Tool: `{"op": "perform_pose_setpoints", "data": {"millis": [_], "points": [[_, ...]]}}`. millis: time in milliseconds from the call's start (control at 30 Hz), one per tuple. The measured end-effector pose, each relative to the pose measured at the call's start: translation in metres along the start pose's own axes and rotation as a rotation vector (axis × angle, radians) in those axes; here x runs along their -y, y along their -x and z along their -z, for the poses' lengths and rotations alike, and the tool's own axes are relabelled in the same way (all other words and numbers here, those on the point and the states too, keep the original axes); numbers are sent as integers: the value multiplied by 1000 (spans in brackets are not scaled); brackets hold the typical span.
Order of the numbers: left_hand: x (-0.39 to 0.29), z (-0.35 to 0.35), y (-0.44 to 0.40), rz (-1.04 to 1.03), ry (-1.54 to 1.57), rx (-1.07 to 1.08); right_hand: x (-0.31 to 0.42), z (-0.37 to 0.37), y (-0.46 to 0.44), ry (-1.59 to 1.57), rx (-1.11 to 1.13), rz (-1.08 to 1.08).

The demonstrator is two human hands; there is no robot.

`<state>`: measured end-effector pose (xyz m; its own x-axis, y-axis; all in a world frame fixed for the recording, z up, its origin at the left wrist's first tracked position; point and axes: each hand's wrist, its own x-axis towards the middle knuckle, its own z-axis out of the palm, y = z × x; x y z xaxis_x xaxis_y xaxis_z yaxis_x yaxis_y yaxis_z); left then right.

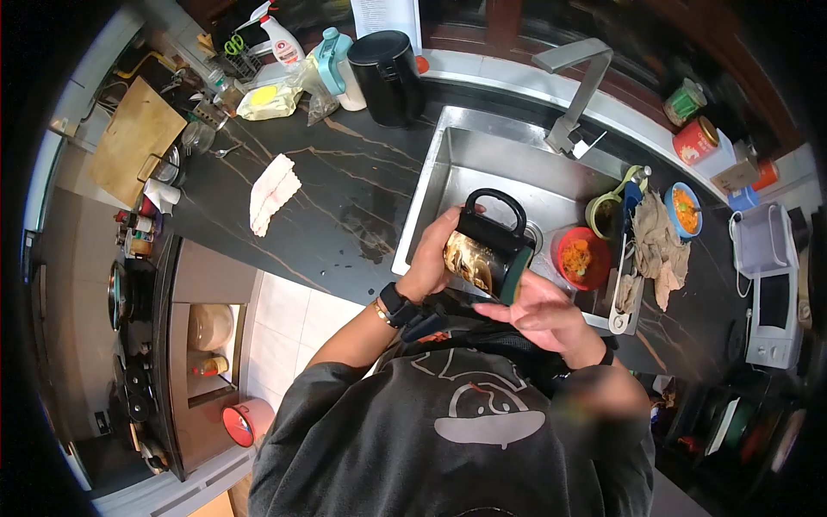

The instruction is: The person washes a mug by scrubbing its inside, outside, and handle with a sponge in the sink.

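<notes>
A black mug [484,252] with a gold picture on its side lies tilted over the near edge of the steel sink [491,155], its handle pointing up and away. My left hand [431,258] is wrapped round the mug's left end. At the green-edged right end is my right hand [544,317], its fingers spread and touching or very near the mug; nothing else shows in it. Right of the mug, a red bowl [594,277] with orange food scraps sits in the sink, beside a green cup [606,215].
A grey faucet [581,86] rises behind the sink. Crumpled cloths [662,246] and a blue bowl [683,209] lie to the right. A pale cloth [274,195], a black kettle [387,79] and a jug [339,71] stand on the dark counter [345,164].
</notes>
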<state>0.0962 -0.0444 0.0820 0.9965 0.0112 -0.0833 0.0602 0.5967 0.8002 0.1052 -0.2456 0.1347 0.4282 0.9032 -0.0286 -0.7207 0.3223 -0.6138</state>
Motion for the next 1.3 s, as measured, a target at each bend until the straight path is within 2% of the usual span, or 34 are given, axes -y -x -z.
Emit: {"op": "perform_pose_setpoints", "data": {"millis": [67,133,167,200,267,300,333,400,433,500,533,600,633,667,733,800,867,900,933,1000,1067,1133,1167,1233,1267,1300], "points": [[-4,-5,0,14,55,-12,-6,1,-2,-5,25,8],[-14,-3,1,65,132,68,-10,-6,-3,602,37,-10],[-15,0,3,120,118,81,-4,-11,0,1004,11,-68],[-13,-1,4,118,117,79,-2,-9,-4,1004,13,-69],[-3,-4,6,55,-89,-45,-2,-2,-11,2041,120,-519],[8,5,4,57,-149,-41,-9,19,-7,2261,168,-249],[7,5,4,57,-149,-39,-5,27,-7,2376,141,271],[6,5,0,154,27,-31,-5,43,-17,2382,96,446],[-1,1,0,163,-26,-55,-11,49,-18,2385,88,439],[-2,4,-1,131,-63,-62,-21,50,-24,2264,-1,274],[-4,6,-1,92,-107,-75,-21,44,-26,2265,12,278],[-1,9,1,119,-1,-111,-17,25,-26,1581,-92,77],[5,14,1,36,-72,-103,-7,24,-23,1402,19,-159],[9,16,1,-49,-141,-94,-10,23,-21,1403,19,-162],[5,13,2,-19,-98,-122,-17,17,-17,599,-80,-73],[1,15,-1,-16,41,-140,-13,15,-16,503,-89,-62],[-1,21,-3,-37,27,-146,-15,18,-19,171,-305,97],[-3,19,-3,-40,59,-166,-18,22,-19,193,-417,145],[-5,18,-4,-42,92,-184,-17,25,-19,193,-415,146],[-2,23,-4,-39,37,-183,-13,30,-23,199,-632,165],[1,23,-3,38,113,-222,-14,35,-28,285,-700,207],[9,25,-4,43,94,-205,-12,39,-30,595,-814,283],[11,25,-4,46,75,-191,-11,41,-33,593,-812,282],[5,19,1,100,121,-211,-7,46,-33,1183,-758,562],[2,14,2,152,168,-226,-6,48,-31,1184,-760,564],[-1,9,2,119,167,-245,-5,50,-27,1428,-712,641]]}}
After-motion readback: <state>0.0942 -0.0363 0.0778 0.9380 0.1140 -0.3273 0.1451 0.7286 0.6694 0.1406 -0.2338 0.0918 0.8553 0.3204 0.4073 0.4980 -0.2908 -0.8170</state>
